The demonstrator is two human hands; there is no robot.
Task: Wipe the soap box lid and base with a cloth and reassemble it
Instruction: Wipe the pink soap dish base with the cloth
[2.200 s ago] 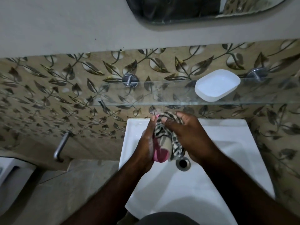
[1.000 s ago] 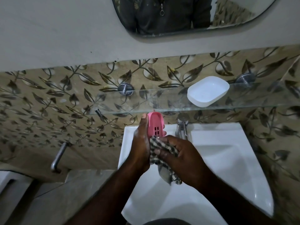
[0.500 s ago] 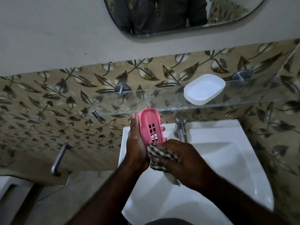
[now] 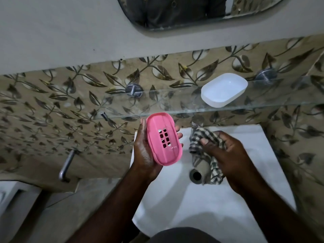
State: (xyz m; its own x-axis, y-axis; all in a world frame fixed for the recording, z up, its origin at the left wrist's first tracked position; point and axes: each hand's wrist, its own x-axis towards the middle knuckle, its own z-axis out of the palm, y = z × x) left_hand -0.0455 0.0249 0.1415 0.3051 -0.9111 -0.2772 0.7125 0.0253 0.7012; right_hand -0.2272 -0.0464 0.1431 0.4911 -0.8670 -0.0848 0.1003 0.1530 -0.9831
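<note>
Wiping of the pink slotted piece is judged to be the step in hand, though no cloth is touching it. The piece is cradled in the left hand, with the palm along one long edge, the fingertips hooked round the other, and the holed face turned upward. Just beside it, the checked cloth is bunched in the right hand, fingers curled round it, and a loose end is hung toward the drain of the white sink below both hands. Above and beyond the right hand, the white piece is set hollow side up on the glass shelf, well apart from its mate; whether it has been wiped cannot be told. Next, either the cloth is to be laid onto the pink piece, or the white piece is to be reached, for which the cloth would need to be put down or shifted.
</note>
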